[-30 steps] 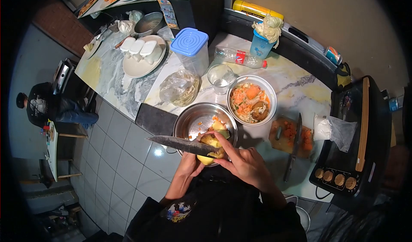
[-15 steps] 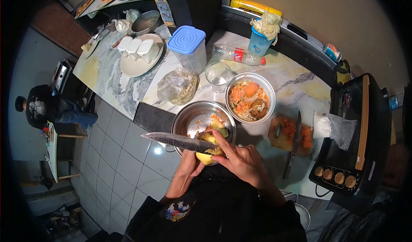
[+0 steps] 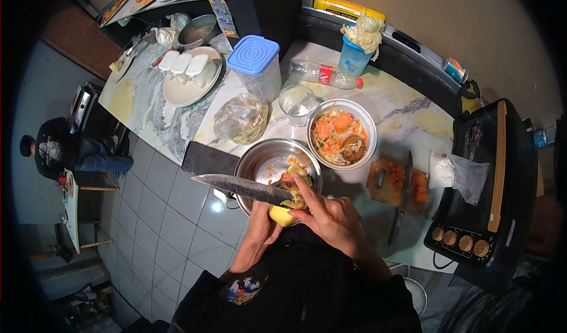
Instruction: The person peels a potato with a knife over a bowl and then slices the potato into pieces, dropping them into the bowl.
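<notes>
My left hand (image 3: 260, 225) is closed round a yellow, partly peeled potato (image 3: 282, 216), low over the near side of a steel bowl (image 3: 243, 166). My right hand (image 3: 332, 218) grips a large knife (image 3: 241, 189) whose handle is hidden. Its dark, wide blade points left across the potato, with the right index finger stretched forward and the thumb by the potato. Curled peel (image 3: 297, 200) lies against the blade near the right fingers. More peelings and orange bits lie inside the bowl.
A white bowl (image 3: 373, 133) of shredded vegetables holds a brown unpeeled potato. Right of it, a second knife (image 3: 406, 200) lies across a cutting board (image 3: 378, 186) with carrot pieces. A glass (image 3: 297, 104), lidded container (image 3: 255, 67) and black oven (image 3: 466, 215) stand around. A person (image 3: 59, 147) is far left.
The knife and right hand have shifted slightly along the potato, and the peel has moved with the blade. The whole view has drifted a little; both holds are the same.
</notes>
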The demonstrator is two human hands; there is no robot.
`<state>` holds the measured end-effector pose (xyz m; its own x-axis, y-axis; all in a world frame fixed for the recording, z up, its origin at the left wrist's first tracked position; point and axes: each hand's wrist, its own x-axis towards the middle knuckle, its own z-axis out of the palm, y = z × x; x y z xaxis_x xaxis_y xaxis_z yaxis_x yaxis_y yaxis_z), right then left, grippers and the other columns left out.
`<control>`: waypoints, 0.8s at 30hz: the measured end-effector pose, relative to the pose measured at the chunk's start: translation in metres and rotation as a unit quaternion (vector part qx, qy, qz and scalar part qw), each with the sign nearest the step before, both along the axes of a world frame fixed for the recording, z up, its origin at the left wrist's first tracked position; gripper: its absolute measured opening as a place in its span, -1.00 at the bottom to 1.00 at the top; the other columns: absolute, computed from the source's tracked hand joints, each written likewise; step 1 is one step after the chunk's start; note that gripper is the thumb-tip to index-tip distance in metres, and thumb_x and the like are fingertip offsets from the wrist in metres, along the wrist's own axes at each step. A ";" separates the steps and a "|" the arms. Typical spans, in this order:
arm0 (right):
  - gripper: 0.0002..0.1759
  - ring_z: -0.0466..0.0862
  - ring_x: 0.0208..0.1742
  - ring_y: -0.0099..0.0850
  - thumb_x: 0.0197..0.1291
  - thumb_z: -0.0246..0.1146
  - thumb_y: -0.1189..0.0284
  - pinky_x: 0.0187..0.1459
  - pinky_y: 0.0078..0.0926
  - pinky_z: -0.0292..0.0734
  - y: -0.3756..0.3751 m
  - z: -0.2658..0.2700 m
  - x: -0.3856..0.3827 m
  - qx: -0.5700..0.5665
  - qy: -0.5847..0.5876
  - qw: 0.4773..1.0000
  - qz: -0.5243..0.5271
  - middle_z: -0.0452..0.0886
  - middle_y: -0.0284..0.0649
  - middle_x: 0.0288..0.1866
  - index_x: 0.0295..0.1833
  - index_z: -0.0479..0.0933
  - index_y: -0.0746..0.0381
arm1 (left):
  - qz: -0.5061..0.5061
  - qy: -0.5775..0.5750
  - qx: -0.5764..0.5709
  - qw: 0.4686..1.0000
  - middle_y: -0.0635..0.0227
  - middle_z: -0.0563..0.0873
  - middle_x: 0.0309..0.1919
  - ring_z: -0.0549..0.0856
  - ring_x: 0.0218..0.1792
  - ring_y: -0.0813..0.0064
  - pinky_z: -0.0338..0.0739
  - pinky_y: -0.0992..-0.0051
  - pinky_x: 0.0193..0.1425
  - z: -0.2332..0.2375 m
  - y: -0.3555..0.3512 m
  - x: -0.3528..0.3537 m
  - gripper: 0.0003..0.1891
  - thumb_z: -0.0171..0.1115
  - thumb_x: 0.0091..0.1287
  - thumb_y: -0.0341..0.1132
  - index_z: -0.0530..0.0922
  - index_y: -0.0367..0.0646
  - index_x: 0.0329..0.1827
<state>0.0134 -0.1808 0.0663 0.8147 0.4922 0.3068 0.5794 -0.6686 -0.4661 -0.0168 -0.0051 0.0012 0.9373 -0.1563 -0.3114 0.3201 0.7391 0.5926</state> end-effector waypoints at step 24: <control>-0.36 0.70 -0.51 -0.26 0.20 0.35 0.15 -0.51 -0.33 0.59 -0.009 -0.010 0.010 0.067 0.056 0.996 0.027 0.70 -0.19 -0.36 0.38 0.42 0.06 | 0.001 -0.019 0.080 0.997 0.09 0.55 0.21 0.59 0.20 0.27 0.49 0.32 0.31 -0.005 0.013 0.002 -0.56 -0.12 0.55 -0.23 0.35 -0.41 0.31</control>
